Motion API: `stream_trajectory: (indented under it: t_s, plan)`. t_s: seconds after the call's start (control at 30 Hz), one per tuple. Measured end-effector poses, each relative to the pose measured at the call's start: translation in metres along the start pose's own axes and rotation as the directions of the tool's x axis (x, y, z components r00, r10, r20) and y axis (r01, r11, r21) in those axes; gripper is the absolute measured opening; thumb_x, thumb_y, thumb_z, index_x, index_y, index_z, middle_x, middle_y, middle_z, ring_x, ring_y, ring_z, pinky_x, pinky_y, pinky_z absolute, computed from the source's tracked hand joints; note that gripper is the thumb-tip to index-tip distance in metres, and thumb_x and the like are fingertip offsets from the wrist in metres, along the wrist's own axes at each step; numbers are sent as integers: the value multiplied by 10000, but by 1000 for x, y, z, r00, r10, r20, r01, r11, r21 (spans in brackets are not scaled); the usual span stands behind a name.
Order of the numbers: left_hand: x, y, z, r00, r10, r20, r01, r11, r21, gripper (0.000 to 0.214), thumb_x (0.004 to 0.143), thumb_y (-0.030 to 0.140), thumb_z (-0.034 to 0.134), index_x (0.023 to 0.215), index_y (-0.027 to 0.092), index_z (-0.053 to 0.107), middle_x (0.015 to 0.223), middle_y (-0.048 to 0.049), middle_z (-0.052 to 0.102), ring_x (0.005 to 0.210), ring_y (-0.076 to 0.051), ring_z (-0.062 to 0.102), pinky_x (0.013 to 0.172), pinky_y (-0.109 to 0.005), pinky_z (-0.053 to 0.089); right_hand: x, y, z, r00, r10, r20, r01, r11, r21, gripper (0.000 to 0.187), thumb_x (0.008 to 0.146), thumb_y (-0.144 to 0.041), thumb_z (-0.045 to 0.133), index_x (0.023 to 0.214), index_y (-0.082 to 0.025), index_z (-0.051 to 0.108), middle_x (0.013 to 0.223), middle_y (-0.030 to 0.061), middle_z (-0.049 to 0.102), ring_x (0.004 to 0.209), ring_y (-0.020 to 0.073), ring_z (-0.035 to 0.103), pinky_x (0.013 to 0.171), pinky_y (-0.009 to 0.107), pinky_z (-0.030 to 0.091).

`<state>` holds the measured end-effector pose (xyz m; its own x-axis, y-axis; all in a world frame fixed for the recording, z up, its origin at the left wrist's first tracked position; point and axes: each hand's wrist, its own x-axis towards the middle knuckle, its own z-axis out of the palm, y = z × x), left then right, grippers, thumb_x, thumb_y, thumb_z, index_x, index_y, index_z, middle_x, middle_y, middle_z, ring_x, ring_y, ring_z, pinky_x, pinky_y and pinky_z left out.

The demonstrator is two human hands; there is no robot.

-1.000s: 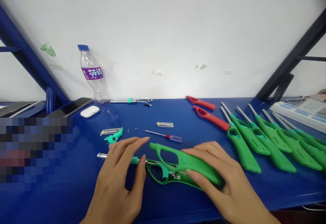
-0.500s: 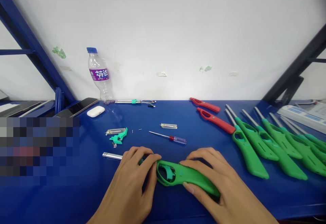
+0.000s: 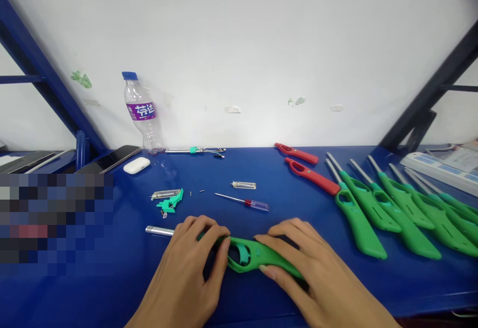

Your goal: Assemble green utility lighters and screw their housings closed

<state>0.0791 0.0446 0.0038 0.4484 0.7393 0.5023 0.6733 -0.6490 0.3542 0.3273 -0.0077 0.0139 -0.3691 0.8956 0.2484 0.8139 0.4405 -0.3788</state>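
Note:
A green utility lighter lies level between both hands near the table's front, its metal tube pointing left. My left hand is closed round its neck, just left of the trigger opening. My right hand grips the handle, thumb below and fingers above. A teal trigger shows inside the opening. Beyond the hands lie a screwdriver with a clear purple handle, a clear fuel tank, a second tank, a loose teal trigger piece and two tiny screws.
Several assembled green lighters lie at the right, beside a white power strip. Two red handle shells rest further back. Along the wall are a metal tube with wires and a bottle. A white earbud case and phone sit left.
The whole view has shifted slightly, so things appear a little further left. Both hands keep hold of the green lighter; my right hand sits slightly closer to my left.

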Motion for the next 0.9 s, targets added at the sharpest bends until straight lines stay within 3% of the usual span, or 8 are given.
stream_trajectory:
  t_s: [0.47,0.63,0.8,0.9]
  plan:
    - [-2,-1,0,999,-26,35,28,999,-36,177,1097,246,513,1110,260,689,1165,-73,643,1022,-266,633,908,-488,556,1,0,2,996,-77,-46,69,987,-147,389,1116,-340,537,1497,-293,606,1281,69,701,1147,272,698,1026,526,621]
    - [0,-1,0,999,52,5,-52,998,44,177,1053,166,545,1100,250,693,1063,-55,678,996,-287,624,907,-532,505,3,1,3,987,-150,-62,133,967,-217,392,1124,-349,510,1487,-247,620,1245,79,734,1094,295,733,990,567,635]
    - [3,2,-2,994,112,4,-112,988,104,192,1028,121,531,1039,219,696,1020,-61,687,947,-291,630,873,-522,489,2,0,6,975,-180,-132,134,945,-298,429,1149,-400,391,1438,-237,664,1171,89,763,1026,329,763,845,568,677]
    - [3,3,-2,992,123,9,-123,986,110,197,1029,116,514,1024,211,687,995,-58,679,917,-285,629,876,-529,489,0,0,8,979,-158,-131,116,952,-283,411,1143,-408,420,1445,-259,656,1203,76,757,1063,320,756,893,563,674]
